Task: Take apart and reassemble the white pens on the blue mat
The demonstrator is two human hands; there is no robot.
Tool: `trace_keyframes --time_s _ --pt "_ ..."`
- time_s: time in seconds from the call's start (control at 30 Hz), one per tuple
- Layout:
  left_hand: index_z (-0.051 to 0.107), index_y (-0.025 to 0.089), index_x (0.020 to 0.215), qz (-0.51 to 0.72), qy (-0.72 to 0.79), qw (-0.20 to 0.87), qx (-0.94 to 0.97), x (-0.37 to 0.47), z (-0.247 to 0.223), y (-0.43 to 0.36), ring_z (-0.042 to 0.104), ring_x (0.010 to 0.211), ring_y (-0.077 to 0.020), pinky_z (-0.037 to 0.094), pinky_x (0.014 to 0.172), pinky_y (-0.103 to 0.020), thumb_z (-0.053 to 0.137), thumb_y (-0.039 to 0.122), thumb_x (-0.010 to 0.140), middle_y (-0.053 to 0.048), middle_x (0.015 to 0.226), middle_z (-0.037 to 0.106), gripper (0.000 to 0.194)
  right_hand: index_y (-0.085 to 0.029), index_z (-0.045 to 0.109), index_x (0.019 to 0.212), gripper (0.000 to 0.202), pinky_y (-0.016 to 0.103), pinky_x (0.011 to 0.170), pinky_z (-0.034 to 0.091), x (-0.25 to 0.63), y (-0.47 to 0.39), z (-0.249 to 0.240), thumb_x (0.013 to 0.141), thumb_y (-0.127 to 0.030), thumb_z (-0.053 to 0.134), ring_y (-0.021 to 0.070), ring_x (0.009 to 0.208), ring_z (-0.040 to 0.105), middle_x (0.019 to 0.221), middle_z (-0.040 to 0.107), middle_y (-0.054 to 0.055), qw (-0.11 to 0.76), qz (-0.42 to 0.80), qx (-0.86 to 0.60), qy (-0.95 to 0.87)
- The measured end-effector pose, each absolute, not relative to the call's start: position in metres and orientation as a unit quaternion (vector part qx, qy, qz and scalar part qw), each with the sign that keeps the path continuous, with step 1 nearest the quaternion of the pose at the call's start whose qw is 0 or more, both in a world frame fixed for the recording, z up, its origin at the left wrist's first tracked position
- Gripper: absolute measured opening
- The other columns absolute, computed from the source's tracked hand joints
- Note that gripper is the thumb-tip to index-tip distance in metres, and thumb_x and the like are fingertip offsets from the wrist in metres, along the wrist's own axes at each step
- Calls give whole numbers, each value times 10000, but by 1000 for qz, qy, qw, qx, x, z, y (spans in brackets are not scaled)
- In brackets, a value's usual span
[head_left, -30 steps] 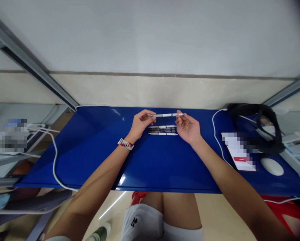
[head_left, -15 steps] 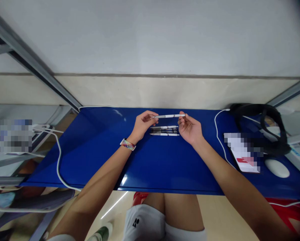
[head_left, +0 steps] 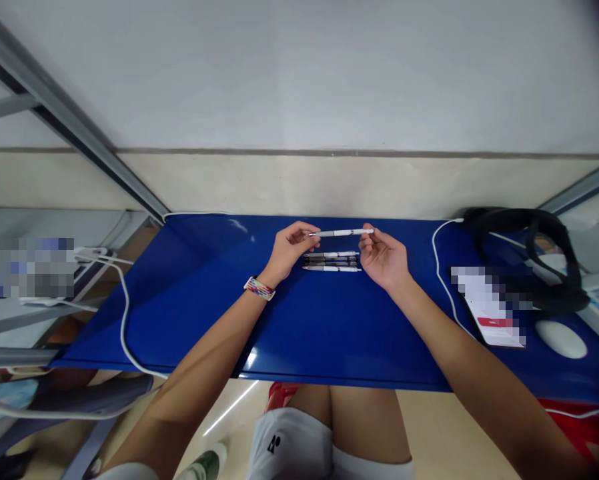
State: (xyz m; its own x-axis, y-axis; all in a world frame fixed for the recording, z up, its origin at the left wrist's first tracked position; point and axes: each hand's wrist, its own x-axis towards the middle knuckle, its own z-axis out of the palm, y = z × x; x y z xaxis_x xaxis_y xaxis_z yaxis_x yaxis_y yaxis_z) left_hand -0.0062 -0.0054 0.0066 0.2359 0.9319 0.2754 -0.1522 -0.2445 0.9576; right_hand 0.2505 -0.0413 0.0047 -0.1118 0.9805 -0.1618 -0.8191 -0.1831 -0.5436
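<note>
White pen (head_left: 340, 233) held level above the blue table (head_left: 299, 327), left hand (head_left: 290, 248) pinching 1 end, right hand (head_left: 382, 257) the other; 3 pens (head_left: 332, 261) below it; looks light, stiff, slim, best gripped at ends

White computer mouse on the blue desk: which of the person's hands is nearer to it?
Right. The right hand holds one end of a white pen at mid-desk, well left of the white computer mouse. The left hand grips the pen's other end, farther away.
</note>
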Motion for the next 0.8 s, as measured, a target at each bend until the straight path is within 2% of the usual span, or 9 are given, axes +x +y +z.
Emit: trace_keyframes --time_s 0.17,0.27,0.4,0.57,0.8 --pt "816 207 1046 526 328 516 592 -7 4 -4 747 776 -162 594 735 -307 930 392 865 -32 841 789 283 -195 788 1139 208 190 705 718 251 -40 2 954 -157 699 138 763 825 870 853 33 625 726 -247 -146" --pt "822 211 1044 527 323 516 593 -7 2 -3 751 776 -157 594 737 -298 935 382 866 -25 842 790 271 -204 788 1134 215 179 685 708 252 -41 2 939 -150 717 137 742 818 842 844 23 618 731 -245 -153" --pt "829 221 1041 533 311 525 587 -7 1 -2 750 770 -143 587 735 -280 930 346 876 -11 824 789 231 -186 796 1150 206 192 738 716 252 -41 5 960 -241 738 158 796 833 910 866 58 619 733 -239 -150" --pt "828 225 1044 528 318 516 595 -7 0 -2 748 764 -158 591 719 -303 921 353 883 -23 840 793 226 -203 804 1078 141 159 672 682 253 -40 2 945 -198 757 120 717 785 836 837 29 615 724 -262 -170" --pt "824 218 1041 527 315 516 597 -7 1 -3 744 763 -153 589 724 -299 916 348 883 -24 836 789 224 -211 824 1051 127 182 674 672 253 -39 2 948 -240 755 118 715 760 865 830 26 620 693 -307 -201"
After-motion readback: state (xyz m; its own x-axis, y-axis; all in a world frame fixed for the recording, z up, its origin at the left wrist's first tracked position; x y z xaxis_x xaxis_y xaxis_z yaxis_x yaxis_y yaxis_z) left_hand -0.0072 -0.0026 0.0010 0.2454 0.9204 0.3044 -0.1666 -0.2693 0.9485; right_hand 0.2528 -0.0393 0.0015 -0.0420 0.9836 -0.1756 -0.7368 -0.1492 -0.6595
